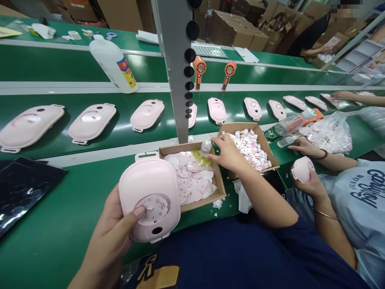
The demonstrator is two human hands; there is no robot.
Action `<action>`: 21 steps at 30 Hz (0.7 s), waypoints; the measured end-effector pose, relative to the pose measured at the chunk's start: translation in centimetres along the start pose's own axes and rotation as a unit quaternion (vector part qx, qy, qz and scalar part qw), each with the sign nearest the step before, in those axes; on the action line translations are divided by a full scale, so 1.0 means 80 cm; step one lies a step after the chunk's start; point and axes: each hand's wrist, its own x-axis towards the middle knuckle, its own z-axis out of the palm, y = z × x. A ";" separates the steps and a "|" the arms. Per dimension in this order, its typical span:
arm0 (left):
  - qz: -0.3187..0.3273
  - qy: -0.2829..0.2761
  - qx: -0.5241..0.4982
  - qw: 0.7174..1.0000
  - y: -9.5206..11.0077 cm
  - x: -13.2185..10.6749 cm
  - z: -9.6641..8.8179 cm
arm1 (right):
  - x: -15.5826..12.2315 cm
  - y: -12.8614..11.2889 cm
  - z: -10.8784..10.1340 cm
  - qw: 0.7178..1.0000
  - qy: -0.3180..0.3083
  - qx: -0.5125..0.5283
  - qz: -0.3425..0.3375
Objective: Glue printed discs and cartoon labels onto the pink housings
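My left hand (110,228) grips a pale pink plastic lid (147,172), tilted up toward me. A round window in the lid shows a flower-printed disc (161,205), and my thumb presses at its left side. My right hand (227,154) has its thumb and fingertips closed at a small translucent bottle (206,146). This bottle stands at the far right corner of a cardboard box (221,188). Inside that box lie many printed round discs (192,188) and a bag of small yellow-green pieces (201,159).
Several pink lids (147,114) line the green conveyor (120,138) ahead. A box of small white figures (251,146) stands right. A grey post (173,68) rises in front, beside a large white bottle (114,66). At right, a co-worker's hand (313,184) holds a pink lid.
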 end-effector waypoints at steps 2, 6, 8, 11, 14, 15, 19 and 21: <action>0.003 -0.016 0.006 1.000 0.001 -0.004 0.001 | 0.006 -0.004 0.016 1.000 0.012 0.000 0.008; 0.013 0.010 0.008 1.000 0.004 -0.011 -0.006 | 0.010 -0.014 0.018 0.999 0.035 0.031 0.002; 0.010 0.028 0.003 1.000 0.006 -0.012 -0.010 | 0.004 -0.022 0.006 0.995 0.037 0.091 -0.017; 0.006 0.036 0.000 0.999 0.008 -0.011 -0.010 | -0.012 -0.038 -0.018 0.965 0.041 0.251 -0.056; -0.015 0.040 -0.001 0.999 0.010 -0.011 -0.005 | -0.029 -0.056 -0.041 0.947 0.074 0.299 -0.088; -0.025 0.038 -0.001 0.999 0.010 -0.011 -0.003 | -0.033 -0.061 -0.047 0.951 0.089 0.282 -0.095; -0.030 0.028 0.006 0.999 0.011 -0.014 -0.002 | -0.045 -0.072 -0.063 0.962 0.123 0.210 -0.124; -0.017 0.036 0.008 0.999 0.011 -0.016 -0.003 | -0.050 -0.074 -0.067 0.964 0.122 0.194 -0.137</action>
